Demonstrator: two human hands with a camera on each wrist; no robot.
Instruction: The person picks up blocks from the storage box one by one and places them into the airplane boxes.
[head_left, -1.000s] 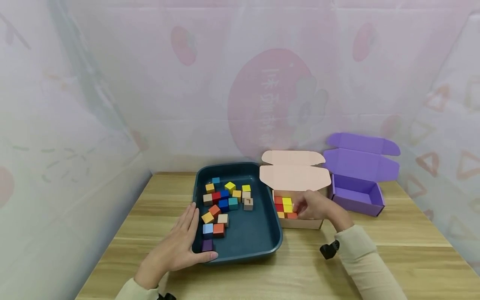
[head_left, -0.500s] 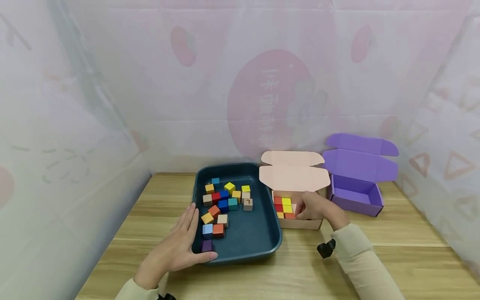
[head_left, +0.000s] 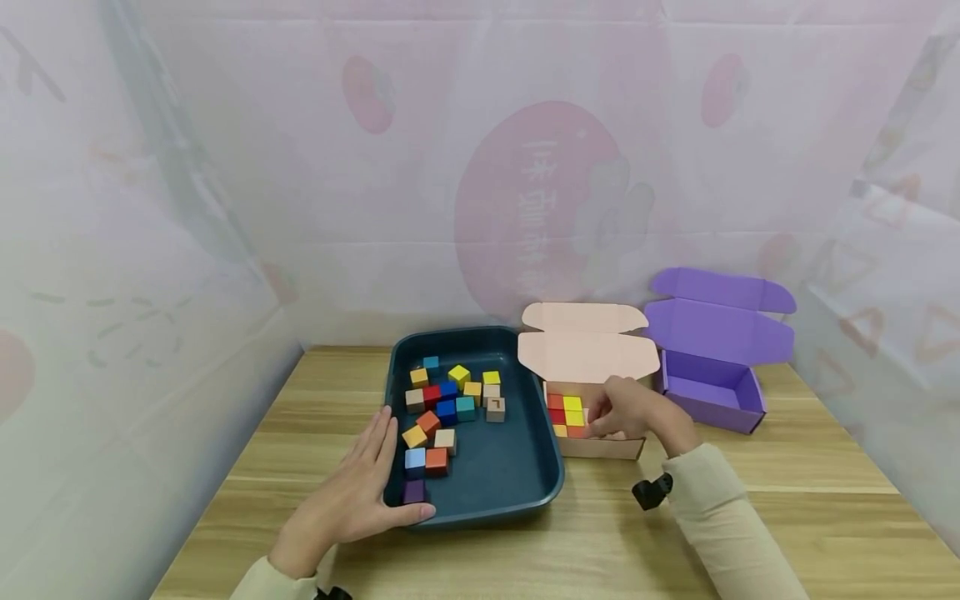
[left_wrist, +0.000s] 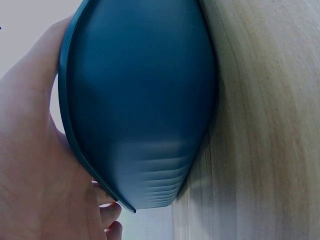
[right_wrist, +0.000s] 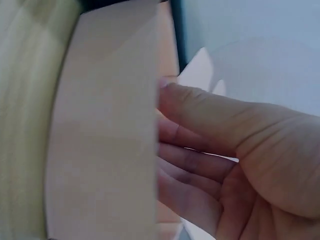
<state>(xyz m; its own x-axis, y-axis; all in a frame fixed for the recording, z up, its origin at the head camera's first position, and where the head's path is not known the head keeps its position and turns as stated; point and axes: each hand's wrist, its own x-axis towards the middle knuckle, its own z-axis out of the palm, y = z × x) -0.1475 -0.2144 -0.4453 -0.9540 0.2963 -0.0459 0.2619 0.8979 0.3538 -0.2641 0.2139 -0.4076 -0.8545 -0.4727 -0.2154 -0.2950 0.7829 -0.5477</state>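
In the head view, my left hand (head_left: 345,483) rests along the left rim of a dark blue tray (head_left: 498,492), fingers straight and thumb over the near corner. The left wrist view has the palm beside the tray's outer wall (left_wrist: 140,90). Several coloured and plain wooden cubes (head_left: 446,411) lie in the tray's left half. My right hand (head_left: 626,410) reaches into an open peach cardboard box (head_left: 600,448), thumb and fingers pointing down beside red, yellow and orange cubes (head_left: 573,417). Its fingertips are hidden behind the box wall (right_wrist: 105,125) in the right wrist view, so I cannot tell what they hold.
A purple cardboard box (head_left: 716,412) stands open behind and right of the peach one, its lid (head_left: 720,329) raised. The peach lid (head_left: 588,357) leans back too, close to the tray's right rim. A printed cloth (head_left: 375,208) hangs behind the wooden table (head_left: 585,550).
My right hand has shifted slightly left and up inside the peach box, and pale cube tops now show below its fingers. The left hand and tray have stayed put.
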